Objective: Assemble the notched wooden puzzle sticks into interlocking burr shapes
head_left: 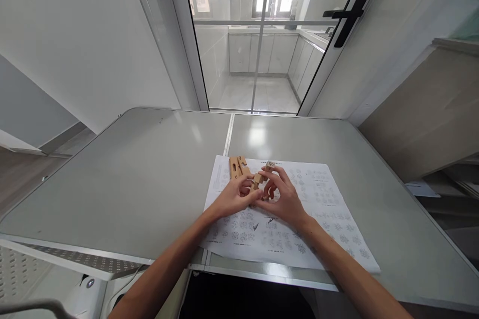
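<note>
Over a printed sheet of small diagrams (pixel 280 239), my left hand (pixel 236 195) and my right hand (pixel 281 194) meet with their fingers closed on notched wooden puzzle pieces (pixel 258 178). One end of a piece, with a dark mark on it, sticks up past my right fingertips. Fingers hide much of what is held, so how the pieces fit together is unclear. Just beyond my left hand, two more wooden puzzle pieces (pixel 235 167) lie side by side on the sheet, with dark numbers on them.
The sheet lies on a grey folding table (pixel 149 174) with a metal seam down its middle. Past the far edge stands a glass door (pixel 243 60) with a black handle (pixel 352 15). A shelf unit (pixel 422 109) is at the right, and a perforated white surface (pixel 26 269) at the lower left.
</note>
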